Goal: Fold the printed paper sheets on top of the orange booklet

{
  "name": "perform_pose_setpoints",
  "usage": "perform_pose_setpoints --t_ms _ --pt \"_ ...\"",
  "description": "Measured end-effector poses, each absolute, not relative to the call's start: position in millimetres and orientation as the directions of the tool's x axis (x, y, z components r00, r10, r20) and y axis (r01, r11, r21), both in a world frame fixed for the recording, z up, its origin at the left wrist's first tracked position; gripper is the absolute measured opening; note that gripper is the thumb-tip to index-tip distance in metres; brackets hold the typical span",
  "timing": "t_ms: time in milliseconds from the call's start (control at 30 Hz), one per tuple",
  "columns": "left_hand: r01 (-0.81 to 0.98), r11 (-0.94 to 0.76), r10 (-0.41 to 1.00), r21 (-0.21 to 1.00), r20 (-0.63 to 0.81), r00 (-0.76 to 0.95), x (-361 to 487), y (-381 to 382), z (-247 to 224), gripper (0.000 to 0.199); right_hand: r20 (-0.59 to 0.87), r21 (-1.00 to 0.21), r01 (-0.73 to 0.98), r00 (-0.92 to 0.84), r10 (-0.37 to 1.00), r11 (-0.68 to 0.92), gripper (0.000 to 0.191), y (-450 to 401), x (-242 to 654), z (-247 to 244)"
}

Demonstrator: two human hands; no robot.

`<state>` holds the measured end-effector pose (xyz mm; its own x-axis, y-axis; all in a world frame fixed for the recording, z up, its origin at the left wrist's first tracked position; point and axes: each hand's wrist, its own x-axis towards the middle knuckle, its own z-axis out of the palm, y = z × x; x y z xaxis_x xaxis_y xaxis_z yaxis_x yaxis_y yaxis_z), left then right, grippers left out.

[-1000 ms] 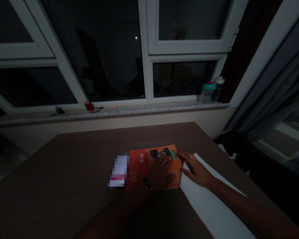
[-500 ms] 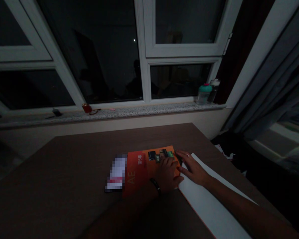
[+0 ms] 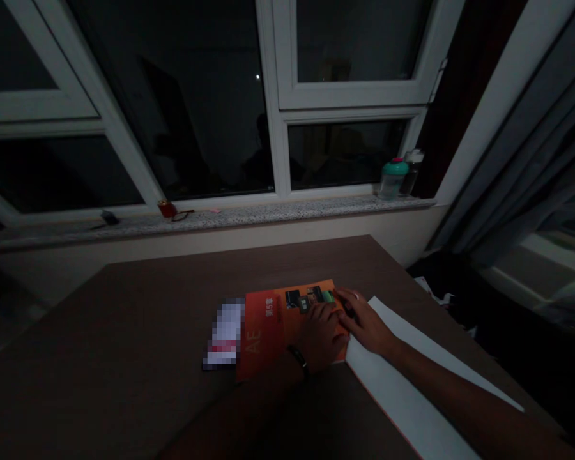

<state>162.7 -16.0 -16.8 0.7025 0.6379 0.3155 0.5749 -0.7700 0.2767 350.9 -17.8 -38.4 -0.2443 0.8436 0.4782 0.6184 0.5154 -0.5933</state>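
Two bare hands rest together on an orange printed booklet (image 3: 263, 335) on a brown wood-grain table (image 3: 138, 319), low and right of centre in the frame.

The left hand (image 3: 320, 337), with a black wristband (image 3: 298, 360) at its wrist, lies on the booklet's lower right, its fingers loosely curved; whether they grip the page cannot be told. The right hand (image 3: 367, 326) lies just beside it, its fingers spread and their tips at the booklet's upper right corner, with no clear grasp. Under the right wrist, a long white sheet (image 3: 402, 383) runs toward the lower right. A pixelated white-and-red object (image 3: 225, 332) lies touching the booklet's left edge. At upper right, a teal-capped clear bottle (image 3: 393, 180) stands on the speckled stone windowsill (image 3: 268, 216).
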Motion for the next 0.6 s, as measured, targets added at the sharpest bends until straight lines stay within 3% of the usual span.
perform_pose_setpoints --t_ms 600 --pt "0.574 -0.763 0.644 0.298 0.273 0.715 160.8 -15.2 -18.2 0.047 0.379 -0.565 0.619 -0.394 0.838 0.546 0.056 -38.9 382.5 -29.6"
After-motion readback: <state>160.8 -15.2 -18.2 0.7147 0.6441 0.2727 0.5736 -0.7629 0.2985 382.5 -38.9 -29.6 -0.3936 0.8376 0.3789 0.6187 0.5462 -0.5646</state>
